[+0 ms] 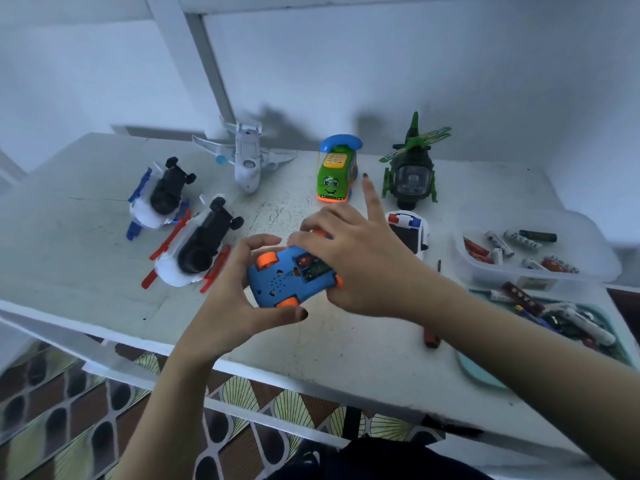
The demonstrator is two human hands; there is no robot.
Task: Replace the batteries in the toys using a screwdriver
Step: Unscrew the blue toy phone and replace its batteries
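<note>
Looks like a room in a home. I'm at a scuffed, white-painted table (pixel 104 271) pushed against a plain white wall (pixel 450 64). At 7 o'clock, household-style patterned floor (pixel 69 410) with fan and arch motifs. Plastic toys in a row at 12: toy plane (pixel 246 161), green phone car (pixel 336 174), green helicopter (pixel 412 168). At 3, a clear tub (pixel 540 277) of loose batteries (pixel 498 242); at 4, a teal tray (pixel 485 374).
</note>
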